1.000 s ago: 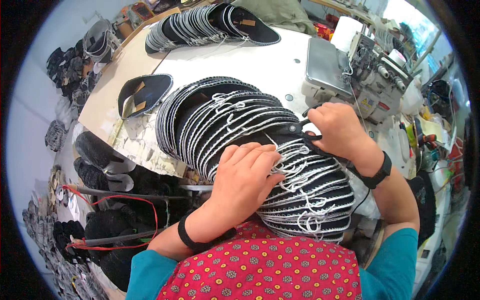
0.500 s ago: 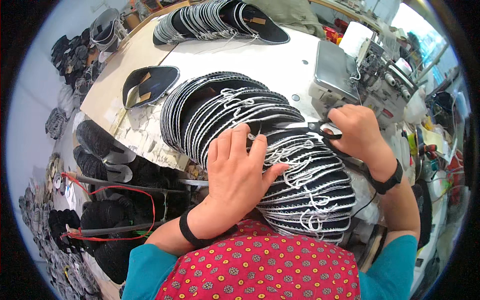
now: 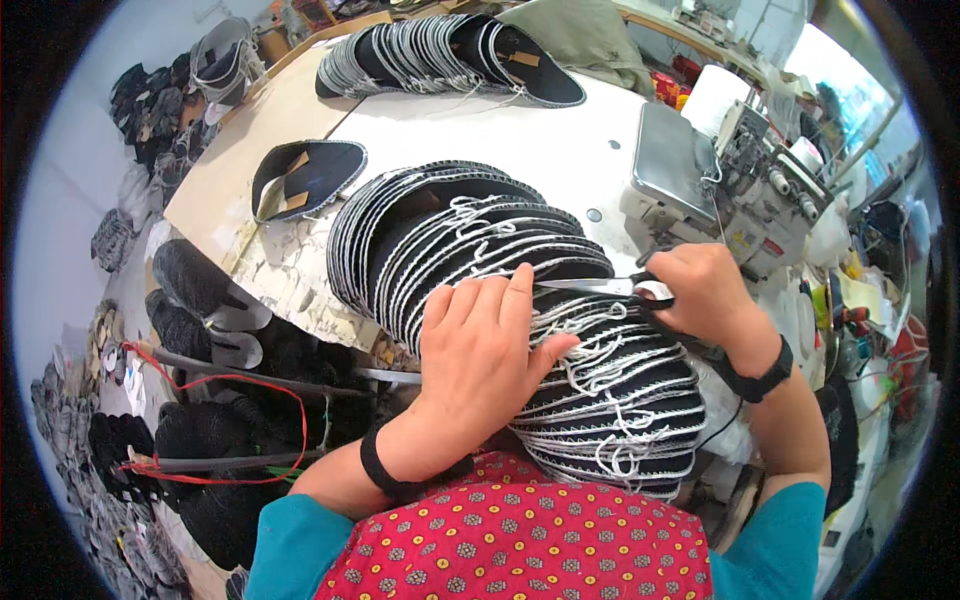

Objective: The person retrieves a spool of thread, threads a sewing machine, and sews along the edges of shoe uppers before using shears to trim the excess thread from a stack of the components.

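A long curved row of black fabric pieces (image 3: pixel 640 375) with white stitched edges runs across the table's near side toward my apron. Loose white thread (image 3: pixel 600 350) trails in loops along the tops of their edges. My left hand (image 3: pixel 475 335) lies on the row, fingers stretched out and thumb apart, pressing on the pieces. In my right hand (image 3: pixel 705 295) is a pair of scissors (image 3: pixel 590 286) with dark handles. Their blades point left over the row, the tips close to my left fingertips. Whether the blades touch a thread there is too small to tell.
A second row of black pieces (image 3: pixel 430 60) stands at the table's far edge. One separate piece (image 3: pixel 310 178) lies at the left. An overlock sewing machine (image 3: pixel 740 190) stands at the right. Dark bundles (image 3: pixel 205 440) and a red cord (image 3: pixel 300 400) are left of my arm.
My right hand has brought the scissors slightly nearer to me, and the blades look closer together. My left index finger has straightened along the row. The whole view has shifted a little.
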`<action>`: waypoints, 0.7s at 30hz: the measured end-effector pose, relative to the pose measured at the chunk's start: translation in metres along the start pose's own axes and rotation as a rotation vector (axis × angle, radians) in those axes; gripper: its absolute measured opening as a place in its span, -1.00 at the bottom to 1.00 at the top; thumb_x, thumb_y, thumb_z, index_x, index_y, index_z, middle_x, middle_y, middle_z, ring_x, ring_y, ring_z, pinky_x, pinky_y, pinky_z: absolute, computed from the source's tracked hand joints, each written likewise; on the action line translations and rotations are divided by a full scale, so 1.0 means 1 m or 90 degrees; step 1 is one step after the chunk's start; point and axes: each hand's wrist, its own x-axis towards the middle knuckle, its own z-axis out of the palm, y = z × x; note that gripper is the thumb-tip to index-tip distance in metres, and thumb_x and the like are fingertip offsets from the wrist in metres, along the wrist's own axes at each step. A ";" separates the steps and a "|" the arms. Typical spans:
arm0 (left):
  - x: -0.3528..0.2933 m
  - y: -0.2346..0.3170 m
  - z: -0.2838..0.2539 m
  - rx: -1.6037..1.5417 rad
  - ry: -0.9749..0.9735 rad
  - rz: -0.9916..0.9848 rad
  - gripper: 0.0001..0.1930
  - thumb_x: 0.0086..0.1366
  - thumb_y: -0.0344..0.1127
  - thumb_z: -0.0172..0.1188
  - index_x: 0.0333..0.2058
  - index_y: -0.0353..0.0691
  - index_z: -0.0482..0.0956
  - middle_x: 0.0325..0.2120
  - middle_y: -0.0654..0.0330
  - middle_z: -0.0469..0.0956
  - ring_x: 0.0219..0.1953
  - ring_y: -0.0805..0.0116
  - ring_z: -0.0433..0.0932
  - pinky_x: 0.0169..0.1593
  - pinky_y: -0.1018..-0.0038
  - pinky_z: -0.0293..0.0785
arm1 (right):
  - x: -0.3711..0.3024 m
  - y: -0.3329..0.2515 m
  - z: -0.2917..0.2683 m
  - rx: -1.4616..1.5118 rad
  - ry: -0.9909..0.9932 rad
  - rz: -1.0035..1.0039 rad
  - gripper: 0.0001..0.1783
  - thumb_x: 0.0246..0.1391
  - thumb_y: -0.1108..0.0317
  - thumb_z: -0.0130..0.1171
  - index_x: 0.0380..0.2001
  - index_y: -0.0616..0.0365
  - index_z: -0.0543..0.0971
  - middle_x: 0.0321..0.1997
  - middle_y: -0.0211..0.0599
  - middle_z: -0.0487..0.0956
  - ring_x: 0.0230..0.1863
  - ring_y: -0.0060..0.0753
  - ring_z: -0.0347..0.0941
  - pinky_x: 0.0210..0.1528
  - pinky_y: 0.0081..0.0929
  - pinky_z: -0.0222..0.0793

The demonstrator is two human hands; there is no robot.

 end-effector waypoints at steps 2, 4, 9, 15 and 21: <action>0.001 0.001 0.000 0.054 -0.023 -0.003 -0.48 0.16 0.04 0.37 -0.10 -0.27 0.55 -0.24 0.13 0.49 -0.13 0.12 0.44 -0.02 0.22 0.28 | -0.004 0.003 -0.008 -0.006 0.012 -0.002 -0.73 -0.24 0.31 0.44 -0.49 0.09 0.53 -0.60 -0.24 0.48 -0.51 -0.05 0.49 -0.46 -0.16 0.37; 0.001 0.003 0.000 0.079 -0.027 -0.011 -0.52 0.14 0.03 0.38 -0.15 -0.24 0.57 -0.25 0.13 0.47 -0.12 0.11 0.43 -0.04 0.21 0.28 | -0.005 0.004 -0.013 -0.025 0.030 0.009 -0.72 -0.27 0.36 0.44 -0.48 0.11 0.52 -0.58 -0.23 0.48 -0.50 -0.04 0.48 -0.45 -0.16 0.35; -0.002 0.014 -0.003 0.211 -0.019 0.006 -0.57 0.09 0.06 0.37 -0.23 -0.14 0.60 -0.11 0.02 0.50 0.02 0.03 0.41 0.01 0.15 0.28 | 0.008 -0.001 -0.009 -0.065 -0.003 0.031 -0.67 -0.22 0.24 0.44 -0.44 0.10 0.50 -0.51 -0.23 0.51 -0.39 -0.07 0.52 -0.33 -0.17 0.43; 0.002 0.007 -0.003 0.096 -0.114 0.033 -0.59 0.10 -0.08 0.39 -0.14 -0.15 0.57 -0.11 0.06 0.60 0.03 0.05 0.50 0.09 0.17 0.29 | 0.024 -0.012 0.013 -0.083 -0.061 0.040 -0.60 -0.27 0.20 0.48 -0.39 0.09 0.51 -0.41 -0.28 0.57 -0.26 -0.12 0.55 -0.20 -0.19 0.46; 0.000 -0.004 0.001 -0.094 -0.049 0.088 -0.55 0.14 -0.23 0.39 -0.01 -0.23 0.54 -0.14 0.13 0.59 -0.03 0.09 0.51 0.08 0.20 0.30 | 0.015 -0.004 0.012 -0.059 -0.042 -0.004 -0.68 -0.20 0.21 0.45 -0.49 0.10 0.50 -0.57 -0.23 0.56 -0.46 -0.09 0.57 -0.41 -0.17 0.45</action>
